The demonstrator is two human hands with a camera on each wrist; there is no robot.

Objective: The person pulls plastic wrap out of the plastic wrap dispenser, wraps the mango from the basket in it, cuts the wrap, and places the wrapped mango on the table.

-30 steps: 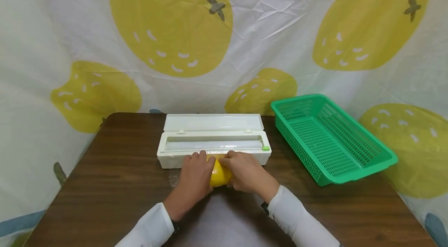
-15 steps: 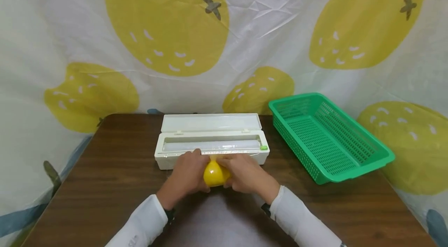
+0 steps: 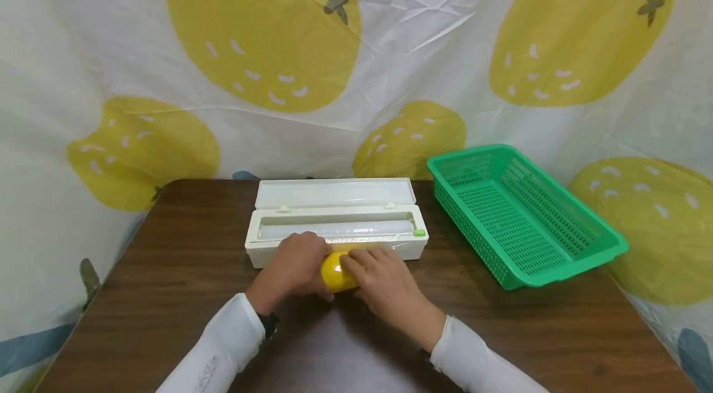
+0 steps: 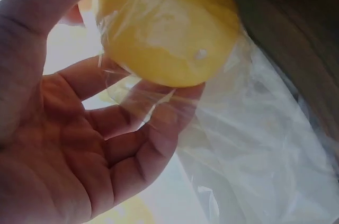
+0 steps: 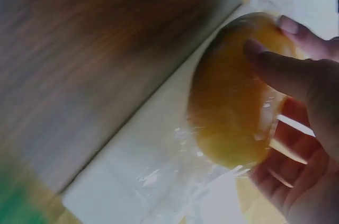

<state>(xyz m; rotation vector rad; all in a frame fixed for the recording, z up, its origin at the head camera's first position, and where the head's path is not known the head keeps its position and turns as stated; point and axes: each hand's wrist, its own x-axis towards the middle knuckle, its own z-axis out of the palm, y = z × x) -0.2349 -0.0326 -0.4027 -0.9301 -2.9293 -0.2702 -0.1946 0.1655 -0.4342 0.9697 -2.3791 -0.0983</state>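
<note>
A smooth, oval yellow fruit [image 3: 336,273] is held between both hands, just in front of a white cling film dispenser [image 3: 334,210]. Clear cling film [image 4: 259,123] lies over the fruit and trails off it in the left wrist view. My left hand [image 3: 294,262] grips the fruit's left side, fingers curled behind it. From the right, my right hand [image 3: 385,285] holds it with the thumb laid on its surface, as the right wrist view shows. The dispenser's lid stands open, with a film roll [image 3: 334,229] inside.
A green perforated basket [image 3: 526,285] stands to the right of the dispenser, nothing visible in it. The brown wooden table [image 3: 184,294] ends at a fruit-print curtain [image 3: 267,145] behind. A small green slider [image 3: 419,233] sits at the dispenser's right end.
The fruit and left hand have shifted slightly left. The right hand has turned, its fingers now lying over the fruit's upper right. Basket and dispenser stay put.
</note>
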